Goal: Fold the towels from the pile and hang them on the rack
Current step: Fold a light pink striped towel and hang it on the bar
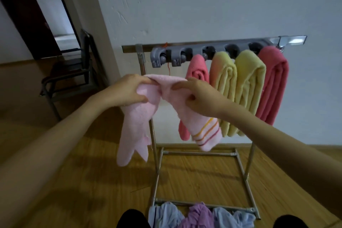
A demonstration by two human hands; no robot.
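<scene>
From the head camera, the left hand (pixel 127 89) and right hand (pixel 197 96) each pinch the top fold of a pale pink terry towel with striped hem (pixel 133 127), its two ends drooping below them. Just beyond the right hand, the metal rack with grey clip bar (pixel 187 54) holds two coral and two yellow folded towels (pixel 248 87). Below both wrists lies a pile of blue and purple cloths (pixel 199 214).

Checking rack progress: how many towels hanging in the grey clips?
4: small pink towel, yellow towel, second yellow towel, large pink towel, in neighbouring clips, rightward. Two leftmost clips empty.
</scene>
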